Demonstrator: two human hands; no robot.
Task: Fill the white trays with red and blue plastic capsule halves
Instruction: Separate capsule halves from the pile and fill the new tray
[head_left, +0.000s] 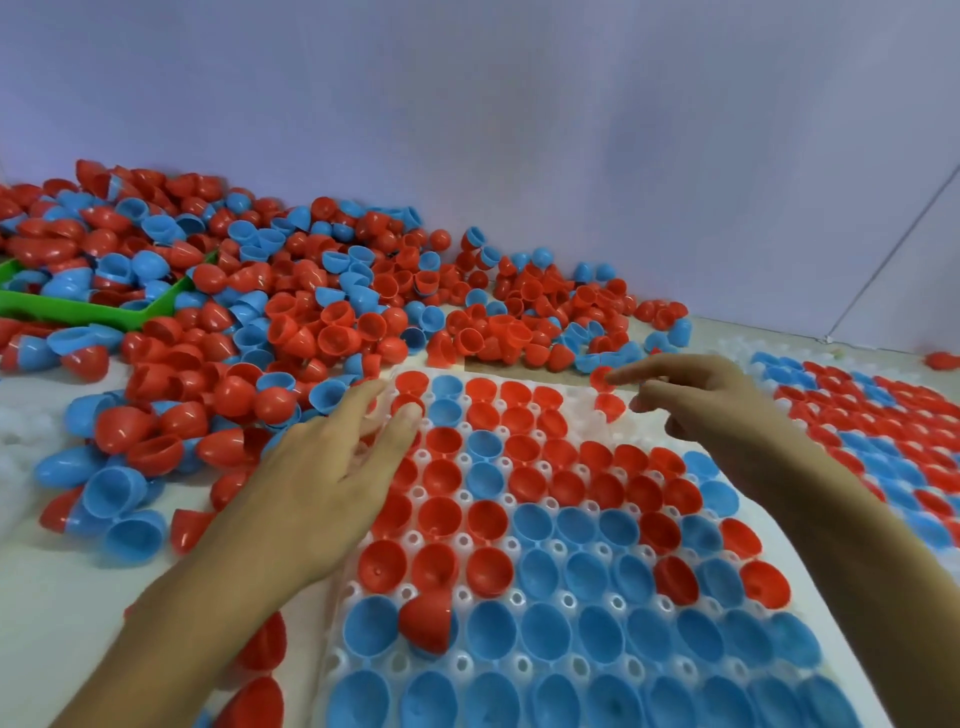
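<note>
Bright even light, soft focus, wide-angle bending at edges

Directly before you lies a tray with capsule halves seated open side up in most of its sockets; one loose half sits dome up on its near rows. The far right corner sockets hold a single half. A second tray lies to the right, just beside the first. Behind and left of both, a heap of halves spreads to the wall, burying a bin at far left. Your left hand rests on the tray's left edge; your right hand hovers over its far right corner.
</note>
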